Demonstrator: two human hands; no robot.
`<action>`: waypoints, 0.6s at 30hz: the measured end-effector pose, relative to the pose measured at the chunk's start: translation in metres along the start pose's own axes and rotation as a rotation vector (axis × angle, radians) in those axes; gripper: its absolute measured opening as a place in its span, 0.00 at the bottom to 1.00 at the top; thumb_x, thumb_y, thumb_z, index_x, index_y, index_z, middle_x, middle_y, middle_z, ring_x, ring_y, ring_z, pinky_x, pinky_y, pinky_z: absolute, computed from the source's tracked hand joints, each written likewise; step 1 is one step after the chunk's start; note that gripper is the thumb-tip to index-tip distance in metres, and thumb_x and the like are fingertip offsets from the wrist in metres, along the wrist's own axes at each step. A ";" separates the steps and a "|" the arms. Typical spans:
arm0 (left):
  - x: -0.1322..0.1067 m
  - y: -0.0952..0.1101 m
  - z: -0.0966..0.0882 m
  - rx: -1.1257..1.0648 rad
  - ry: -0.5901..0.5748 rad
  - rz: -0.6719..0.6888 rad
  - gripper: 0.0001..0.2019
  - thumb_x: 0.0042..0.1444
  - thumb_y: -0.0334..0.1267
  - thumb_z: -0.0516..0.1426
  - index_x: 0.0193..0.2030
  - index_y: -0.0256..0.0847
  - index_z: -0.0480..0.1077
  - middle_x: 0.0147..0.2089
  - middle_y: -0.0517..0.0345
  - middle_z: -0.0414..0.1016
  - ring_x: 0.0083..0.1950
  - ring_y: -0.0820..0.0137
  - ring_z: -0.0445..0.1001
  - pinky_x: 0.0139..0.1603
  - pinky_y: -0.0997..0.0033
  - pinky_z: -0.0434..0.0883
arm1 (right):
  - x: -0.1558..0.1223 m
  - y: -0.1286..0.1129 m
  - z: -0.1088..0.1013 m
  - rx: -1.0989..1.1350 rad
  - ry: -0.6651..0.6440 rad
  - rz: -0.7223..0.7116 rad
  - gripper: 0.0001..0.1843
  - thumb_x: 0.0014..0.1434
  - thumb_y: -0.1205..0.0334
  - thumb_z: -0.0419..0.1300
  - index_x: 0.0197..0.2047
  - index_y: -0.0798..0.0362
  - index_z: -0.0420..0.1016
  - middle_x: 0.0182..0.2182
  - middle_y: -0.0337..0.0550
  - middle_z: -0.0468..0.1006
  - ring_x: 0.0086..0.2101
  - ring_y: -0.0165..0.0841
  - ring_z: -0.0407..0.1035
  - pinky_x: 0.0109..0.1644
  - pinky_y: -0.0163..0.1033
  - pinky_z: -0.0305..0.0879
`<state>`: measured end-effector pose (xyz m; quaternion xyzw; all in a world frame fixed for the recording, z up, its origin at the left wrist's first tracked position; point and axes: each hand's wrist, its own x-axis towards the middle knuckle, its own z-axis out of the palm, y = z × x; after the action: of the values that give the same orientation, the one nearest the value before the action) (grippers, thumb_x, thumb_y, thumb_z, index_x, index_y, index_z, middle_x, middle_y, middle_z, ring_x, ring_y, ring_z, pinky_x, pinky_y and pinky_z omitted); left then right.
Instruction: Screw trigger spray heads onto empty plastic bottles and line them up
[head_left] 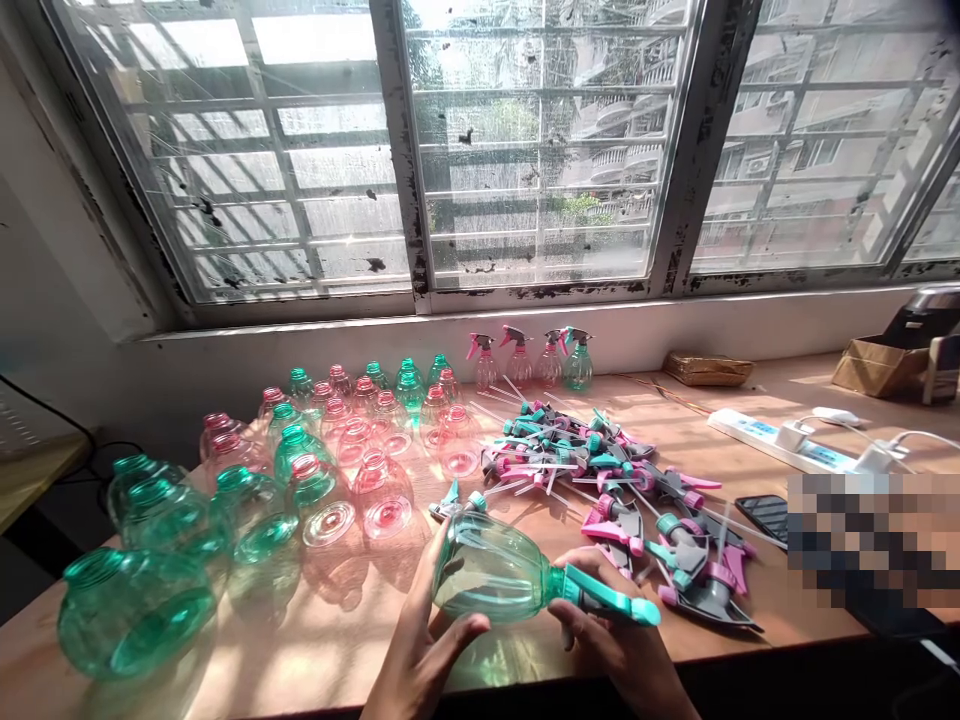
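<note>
A green clear spray bottle point(491, 570) lies on its side over the table's front edge, held between both hands. My left hand point(420, 645) is wrapped round its body from below. My right hand point(611, 640) grips the teal and grey trigger head point(611, 598) fitted on the bottle's neck. Behind the bottle lies a heap of loose trigger heads point(600, 470) in pink, teal and grey, with their thin white tubes sticking out.
Several empty green and pink bottles point(300, 470) stand at the left of the wooden table point(337, 640). Assembled spray bottles point(529, 360) stand by the window wall. A power strip point(780, 440), a phone point(765, 515) and a cardboard box point(877, 365) lie at the right.
</note>
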<state>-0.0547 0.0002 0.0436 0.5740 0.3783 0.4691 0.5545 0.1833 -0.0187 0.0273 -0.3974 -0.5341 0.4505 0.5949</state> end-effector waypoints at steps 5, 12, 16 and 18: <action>0.001 -0.004 -0.003 0.142 0.015 0.018 0.45 0.61 0.50 0.69 0.80 0.59 0.51 0.82 0.54 0.56 0.81 0.42 0.52 0.77 0.43 0.60 | -0.004 0.002 -0.004 -0.023 0.054 0.022 0.17 0.66 0.43 0.67 0.39 0.49 0.81 0.21 0.33 0.73 0.23 0.34 0.67 0.32 0.39 0.65; 0.006 -0.004 0.001 0.187 -0.008 0.075 0.48 0.59 0.47 0.70 0.80 0.58 0.50 0.82 0.54 0.55 0.81 0.43 0.54 0.79 0.44 0.58 | -0.006 0.007 -0.003 0.067 0.087 0.064 0.21 0.61 0.41 0.71 0.45 0.49 0.81 0.25 0.38 0.81 0.22 0.32 0.68 0.31 0.39 0.65; 0.005 0.001 0.002 0.080 -0.070 0.061 0.41 0.65 0.51 0.65 0.80 0.53 0.53 0.79 0.48 0.62 0.77 0.42 0.62 0.76 0.42 0.63 | -0.006 0.006 -0.003 0.019 0.096 0.068 0.20 0.60 0.42 0.72 0.43 0.50 0.81 0.22 0.36 0.78 0.24 0.36 0.71 0.35 0.41 0.66; 0.006 -0.003 -0.001 0.137 -0.019 0.088 0.39 0.65 0.50 0.65 0.79 0.53 0.56 0.78 0.47 0.65 0.76 0.41 0.65 0.74 0.41 0.66 | -0.007 0.005 -0.003 0.016 0.102 0.073 0.19 0.60 0.42 0.72 0.41 0.49 0.80 0.22 0.36 0.78 0.24 0.36 0.70 0.34 0.42 0.66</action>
<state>-0.0537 0.0066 0.0411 0.6310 0.3789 0.4605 0.4961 0.1851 -0.0237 0.0202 -0.4340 -0.4848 0.4553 0.6077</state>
